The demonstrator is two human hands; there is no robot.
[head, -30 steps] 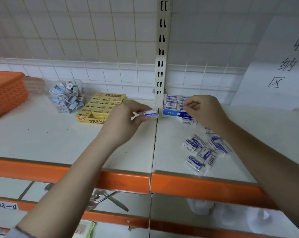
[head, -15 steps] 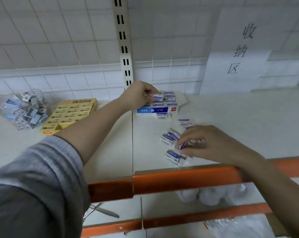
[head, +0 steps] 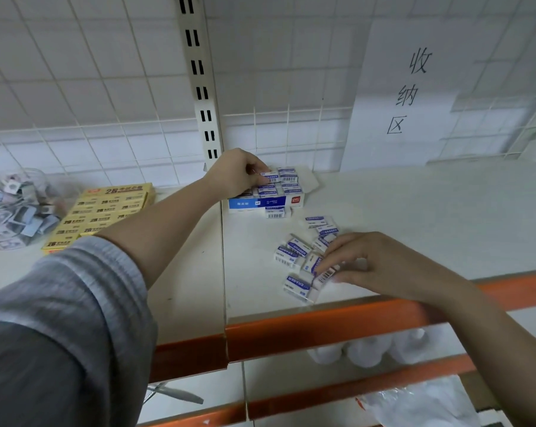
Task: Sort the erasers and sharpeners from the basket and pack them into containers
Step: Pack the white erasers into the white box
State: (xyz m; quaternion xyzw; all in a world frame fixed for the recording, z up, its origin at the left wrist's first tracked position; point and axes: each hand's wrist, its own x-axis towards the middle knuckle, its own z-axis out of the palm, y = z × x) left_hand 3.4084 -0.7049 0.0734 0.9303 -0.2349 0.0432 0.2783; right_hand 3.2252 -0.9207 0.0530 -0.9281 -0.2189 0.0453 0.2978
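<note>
Nearest, along the orange front rail (head: 337,322) of the shelf (head: 414,217): right hand (head: 380,266), palm down, fingers curled onto the loose erasers (head: 294,254), thumb and forefinger pinching one barcode-labelled eraser (head: 323,276) at the right edge of the scatter. Long axis of that eraser running obliquely, from near-left to far-right, roughly in line with the fingers. Remaining pieces of the scatter lying flat at mixed angles, touching or just beside one another, to the left of and beyond the fingertips. Farther back, against the wire grid (head: 291,134): open blue-and-white eraser box (head: 260,203), partly filled, one stray eraser (head: 275,213) touching its front wall. Left hand (head: 239,174) at the box's far-left corner, fingers curled around an eraser (head: 271,177) resting on the packed rows. Box thus straight ahead of and to the left of the right hand, well apart from it; left hand already at the box, right hand nearer to the loose stock. Probable next demand: a lift and forward-left carry of the pinched eraser, with a turn to match the rows. To the far left: yellow 2B boxes (head: 106,211) and a clear jar (head: 17,208) of small items, blurred.
</note>
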